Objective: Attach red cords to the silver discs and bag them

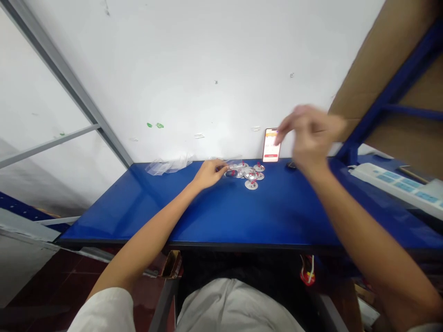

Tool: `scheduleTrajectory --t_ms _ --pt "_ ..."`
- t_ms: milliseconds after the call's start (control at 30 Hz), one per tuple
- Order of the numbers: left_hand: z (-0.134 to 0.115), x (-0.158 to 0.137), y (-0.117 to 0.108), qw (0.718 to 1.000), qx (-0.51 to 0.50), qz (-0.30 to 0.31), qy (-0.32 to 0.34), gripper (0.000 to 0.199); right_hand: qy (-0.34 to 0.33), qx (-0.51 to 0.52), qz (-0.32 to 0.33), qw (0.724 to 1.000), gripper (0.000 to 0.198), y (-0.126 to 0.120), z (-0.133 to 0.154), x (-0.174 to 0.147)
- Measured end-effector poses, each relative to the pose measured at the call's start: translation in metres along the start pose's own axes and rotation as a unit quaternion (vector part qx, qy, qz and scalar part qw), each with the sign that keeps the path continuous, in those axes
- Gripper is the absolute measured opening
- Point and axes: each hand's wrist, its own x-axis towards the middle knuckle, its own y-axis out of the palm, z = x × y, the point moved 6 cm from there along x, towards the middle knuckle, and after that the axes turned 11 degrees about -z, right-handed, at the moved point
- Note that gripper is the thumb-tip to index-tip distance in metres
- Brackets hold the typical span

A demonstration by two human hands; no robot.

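Observation:
A small pile of clear round discs (pixel 249 173) with red parts at their centres, resembling suction cups, lies toward the back of the blue table. My left hand (pixel 209 173) rests at the pile's left edge, with thumb and forefinger curled closely together. Whatever lies between those fingertips is too small to make out. Clear plastic film shows just behind them. Raised above the table on the right is my right hand (pixel 309 133), bent at the wrist and smeared by motion. Its fingers point toward the phone (pixel 271 145), overlapping its edge in view, and their grip is unclear.
Clear plastic bags (pixel 169 165) lie against the white wall at the back left. The lit phone leans upright on that wall. A small black object (pixel 291 165) sits beside it. On the right stands a white power strip (pixel 398 184) near a blue metal frame (pixel 380 97).

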Motion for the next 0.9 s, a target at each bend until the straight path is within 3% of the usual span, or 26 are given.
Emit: scheduleTrajectory --t_ms 33,100,167,200,333,500,567,667,733,833,900 --pt "0.003 0.000 -0.001 1.000 -0.012 -0.008 -0.020 0.033 0.024 -0.002 -0.018 1.000 0.051 0.008 -0.012 -0.006" --pt "0.008 -0.001 0.000 0.996 -0.051 -0.015 -0.067 0.035 0.064 -0.027 0.083 0.994 0.050 0.043 -0.037 -0.030" --pt "0.014 -0.002 0.002 0.988 -0.103 -0.019 -0.115 0.036 0.111 -0.026 0.210 0.971 0.036 0.077 -0.059 -0.063" --pt "0.017 -0.003 0.003 0.982 -0.127 -0.023 -0.136 0.037 0.138 -0.007 0.239 0.961 0.031 0.088 -0.067 -0.078" --pt "0.020 -0.006 0.005 0.975 -0.155 -0.023 -0.157 0.039 0.277 0.090 0.235 0.927 0.067 0.105 -0.086 -0.113" --pt "0.016 -0.007 0.008 0.983 -0.120 -0.014 -0.140 0.036 0.343 0.143 0.274 0.887 0.042 0.112 -0.083 -0.126" --pt "0.013 -0.006 0.004 0.986 -0.095 -0.053 -0.128 0.032 0.344 0.131 0.272 0.889 0.041 0.111 -0.081 -0.125" --pt "0.002 -0.007 -0.012 0.983 -0.048 -0.154 -0.084 0.049 0.320 0.105 0.260 0.905 0.034 0.108 -0.074 -0.123" --pt "-0.010 -0.008 -0.022 0.980 -0.004 -0.195 -0.033 0.047 0.313 0.090 0.256 0.910 0.029 0.107 -0.070 -0.122" --pt "-0.028 -0.008 -0.026 0.980 0.063 -0.178 0.057 0.026 0.315 0.078 0.249 0.913 0.026 0.107 -0.069 -0.123" --pt "-0.033 -0.008 -0.022 0.983 0.083 -0.137 0.094 0.025 0.309 0.084 0.245 0.915 0.025 0.109 -0.070 -0.125"
